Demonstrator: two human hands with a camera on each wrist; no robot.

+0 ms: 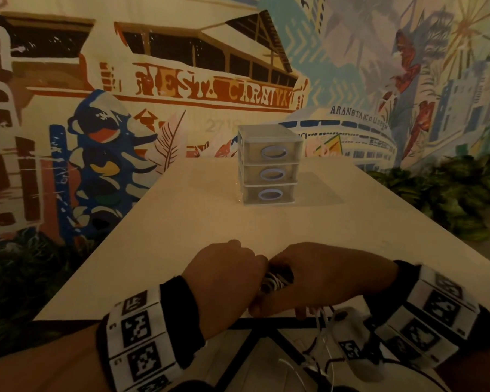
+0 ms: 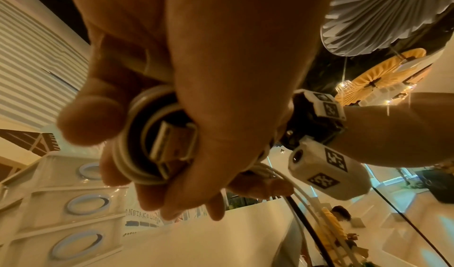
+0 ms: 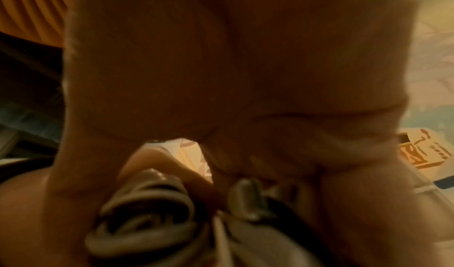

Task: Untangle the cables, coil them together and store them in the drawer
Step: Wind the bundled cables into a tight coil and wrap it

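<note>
Head view: left hand (image 1: 227, 275) and right hand (image 1: 323, 281) are gripping the cable coil (image 1: 275, 280), fingers curled; winding the hanging tails (image 1: 321, 335) likely comes next, far drawer unit (image 1: 269, 165) waiting shut.

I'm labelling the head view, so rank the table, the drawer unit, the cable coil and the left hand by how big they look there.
1. table
2. left hand, inflated by nearness
3. drawer unit
4. cable coil, mostly hidden between the hands

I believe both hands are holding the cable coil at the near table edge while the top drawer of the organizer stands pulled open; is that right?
Not quite: the top drawer is closed, like the two below it, as the head view shows. Both the left hand and right hand do hold the cable coil at the near table edge.
</note>
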